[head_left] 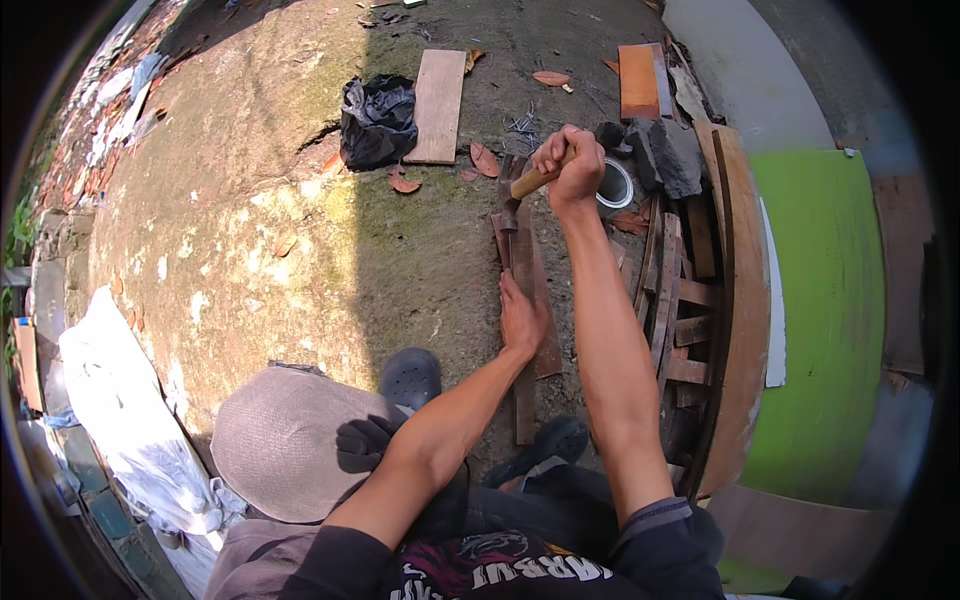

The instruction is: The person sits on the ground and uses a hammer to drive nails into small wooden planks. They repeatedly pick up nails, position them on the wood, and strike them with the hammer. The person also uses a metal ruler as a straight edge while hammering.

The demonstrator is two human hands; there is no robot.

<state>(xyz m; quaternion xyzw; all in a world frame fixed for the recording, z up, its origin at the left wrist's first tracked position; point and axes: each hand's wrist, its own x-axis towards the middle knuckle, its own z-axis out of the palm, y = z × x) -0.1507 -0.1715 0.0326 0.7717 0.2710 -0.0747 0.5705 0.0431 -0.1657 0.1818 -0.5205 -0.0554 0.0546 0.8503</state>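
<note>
Nearest the camera, a black printed T-shirt [490, 568] is filling the lower edge. From the left: a white sheet [135, 400] is lying crumpled; a rounded gray cap-like shape [295, 445] is standing beside the left forearm. A black plastic bag [378, 120] is resting against a pale board [437, 105]. The left hand [522, 320] is lying on a narrow wooden strip [524, 410] and a reddish-brown board [541, 270], fingers extended and close together; cannot tell whether the thumb is pinching. Both wood pieces are running under that palm, their upper ends reaching toward the hammer [532, 184]. The right hand [575, 172] is wrapping its fingers around the handle; the hammer head is hanging just beyond the left fingertips, contact unclear. Farther right, a white-rimmed round container [629, 180] is sitting near the right wrist, and a green panel [820, 310] is standing.
</note>
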